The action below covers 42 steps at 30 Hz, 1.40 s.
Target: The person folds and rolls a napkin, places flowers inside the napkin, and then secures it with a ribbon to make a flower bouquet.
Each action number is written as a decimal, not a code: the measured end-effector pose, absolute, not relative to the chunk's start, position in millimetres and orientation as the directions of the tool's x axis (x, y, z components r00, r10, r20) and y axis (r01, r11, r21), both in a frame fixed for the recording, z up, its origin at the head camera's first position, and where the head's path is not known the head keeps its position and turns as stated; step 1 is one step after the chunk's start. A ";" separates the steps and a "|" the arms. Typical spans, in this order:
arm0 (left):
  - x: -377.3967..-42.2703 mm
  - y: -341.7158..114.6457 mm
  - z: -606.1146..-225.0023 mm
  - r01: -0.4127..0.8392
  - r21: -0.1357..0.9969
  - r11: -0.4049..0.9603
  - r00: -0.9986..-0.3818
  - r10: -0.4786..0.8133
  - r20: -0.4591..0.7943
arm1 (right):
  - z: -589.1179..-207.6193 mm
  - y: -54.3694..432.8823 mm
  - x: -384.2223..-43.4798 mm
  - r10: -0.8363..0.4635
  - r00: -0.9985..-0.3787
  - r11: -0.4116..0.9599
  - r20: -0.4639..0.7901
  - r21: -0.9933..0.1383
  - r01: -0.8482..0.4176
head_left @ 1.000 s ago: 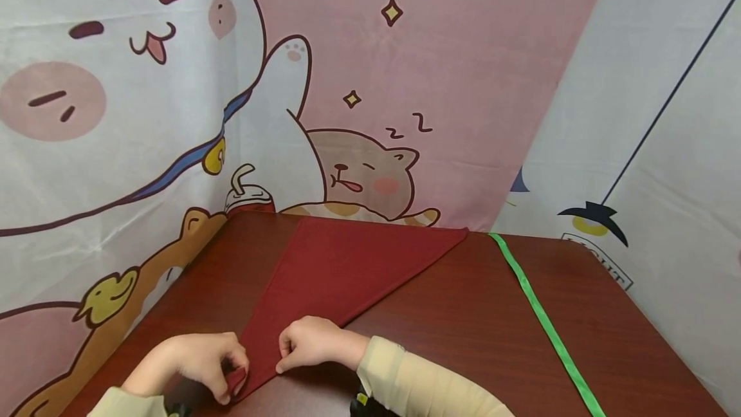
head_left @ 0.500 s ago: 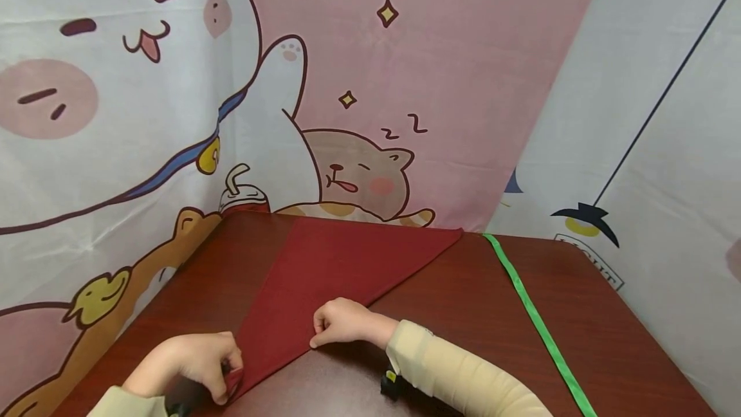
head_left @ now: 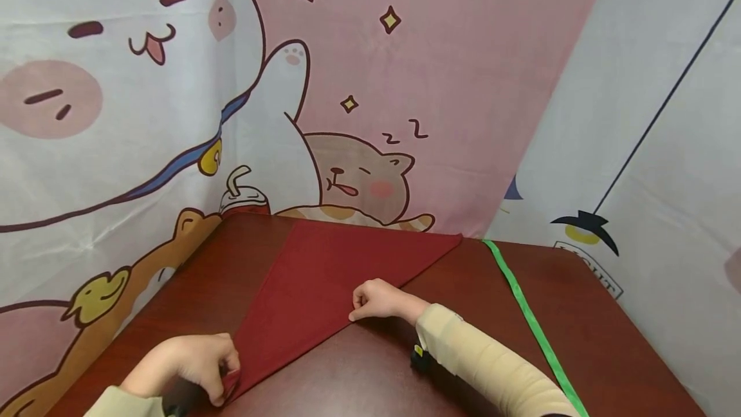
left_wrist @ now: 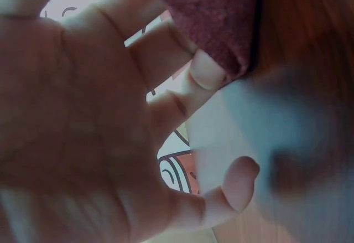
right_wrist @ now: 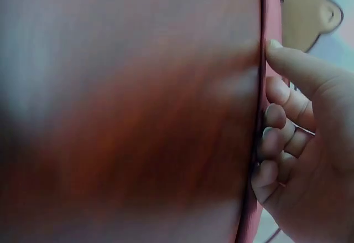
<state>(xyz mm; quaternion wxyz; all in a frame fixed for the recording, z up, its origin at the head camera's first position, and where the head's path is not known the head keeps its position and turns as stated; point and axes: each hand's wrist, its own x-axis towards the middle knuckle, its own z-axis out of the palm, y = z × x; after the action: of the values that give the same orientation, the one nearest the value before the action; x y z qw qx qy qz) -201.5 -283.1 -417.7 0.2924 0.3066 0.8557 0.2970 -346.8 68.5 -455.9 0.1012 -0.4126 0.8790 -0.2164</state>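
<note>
A dark red cloth [head_left: 321, 269], folded to a triangle, lies flat on the brown wooden table. My left hand [head_left: 199, 362] grips its near left corner, and the left wrist view has that cloth corner [left_wrist: 221, 27] against the fingers, with the thumb held apart from it. Along the long front edge, about midway, my right hand [head_left: 379, 300] rests with curled fingers. In the right wrist view its thumb and fingertips lie on the thin cloth edge [right_wrist: 271, 10], pinching it lightly. The undersides of the cloth are hidden.
A narrow green ribbon [head_left: 529, 320] runs front to back on the right side of the brown table [head_left: 463, 275]. Fabric wall hangings [head_left: 440, 82] with cartoon animals stand close behind the table and at its left and right.
My right hand has slid along the cloth's front edge, away from the left hand, toward the far right. The left hand stays at the corner. The cloth lies nearly the same.
</note>
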 end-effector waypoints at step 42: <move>-202.6 -280.3 -423.5 0.391 0.651 0.651 -0.680 0.681 -0.273 | -465.2 255.7 -464.4 -0.121 -0.992 0.932 0.018 -0.342 -0.120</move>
<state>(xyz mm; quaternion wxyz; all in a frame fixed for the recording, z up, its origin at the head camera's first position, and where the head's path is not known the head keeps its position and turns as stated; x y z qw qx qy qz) -202.6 -280.3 -423.5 0.2563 0.3074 0.8717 0.2828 -464.4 255.7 -465.2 0.0016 -0.0615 0.9829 -0.1737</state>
